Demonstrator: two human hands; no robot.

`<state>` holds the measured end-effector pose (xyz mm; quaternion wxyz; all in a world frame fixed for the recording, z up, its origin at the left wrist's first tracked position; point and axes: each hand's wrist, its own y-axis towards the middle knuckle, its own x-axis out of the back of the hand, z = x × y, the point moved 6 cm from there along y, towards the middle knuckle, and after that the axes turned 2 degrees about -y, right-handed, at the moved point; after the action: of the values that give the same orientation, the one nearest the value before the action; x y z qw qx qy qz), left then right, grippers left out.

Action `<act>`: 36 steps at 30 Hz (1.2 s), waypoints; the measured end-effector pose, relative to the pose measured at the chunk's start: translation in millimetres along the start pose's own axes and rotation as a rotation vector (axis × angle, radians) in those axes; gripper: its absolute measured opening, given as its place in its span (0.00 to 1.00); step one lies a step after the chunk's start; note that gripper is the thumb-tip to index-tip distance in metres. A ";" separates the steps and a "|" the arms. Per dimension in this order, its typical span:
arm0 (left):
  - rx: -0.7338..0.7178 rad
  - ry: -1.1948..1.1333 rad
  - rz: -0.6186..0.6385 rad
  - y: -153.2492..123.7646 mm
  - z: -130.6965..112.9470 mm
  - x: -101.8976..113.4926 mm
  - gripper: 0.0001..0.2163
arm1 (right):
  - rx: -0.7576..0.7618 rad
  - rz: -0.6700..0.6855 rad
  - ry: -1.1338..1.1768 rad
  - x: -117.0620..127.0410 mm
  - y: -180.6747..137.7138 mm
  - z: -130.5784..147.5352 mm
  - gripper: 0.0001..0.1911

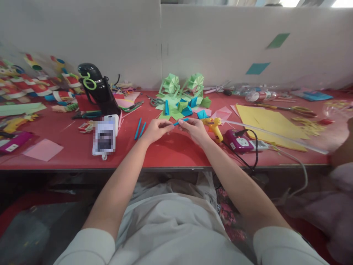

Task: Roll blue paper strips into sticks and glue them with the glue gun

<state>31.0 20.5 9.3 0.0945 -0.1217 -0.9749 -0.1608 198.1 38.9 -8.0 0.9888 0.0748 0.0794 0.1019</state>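
Observation:
Between my two hands is a thin rolled tube of blue paper (176, 123), held level just above the red table. My left hand (156, 131) pinches its left end. The fingers of my right hand (194, 129) are closed on its right part and cover some of it. Two more blue paper rolls (138, 129) lie on the table left of my left hand. Behind my hands are folded blue and green paper pieces (182, 106). A yellow glue gun (215, 127) lies right beside my right hand, with a long clear glue stick (275, 135) reaching from its back.
A phone (104, 138) stands at the left before a black bottle (97, 88). On the right are a purple power socket (239, 141) with cords, yellow paper sheets (271, 125) and scissors (302, 110). Green paper models (170, 84) stand near the wall. Another person's arm (342, 147) shows at the right edge.

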 end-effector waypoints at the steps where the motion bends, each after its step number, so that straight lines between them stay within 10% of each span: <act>1: -0.001 0.002 -0.009 -0.1 0.2 0.2 0.15 | -0.003 0.002 -0.009 0.4 0.2 -1.1 0.21; 36: -0.149 0.155 -0.122 -1.8 0.2 4.7 0.13 | 0.222 -0.034 -0.211 -1.1 -8.1 19.4 0.20</act>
<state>26.0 20.0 9.6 0.1505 -0.0558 -0.9555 -0.2474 201.9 28.2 9.7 0.9789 0.1925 -0.0127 0.0673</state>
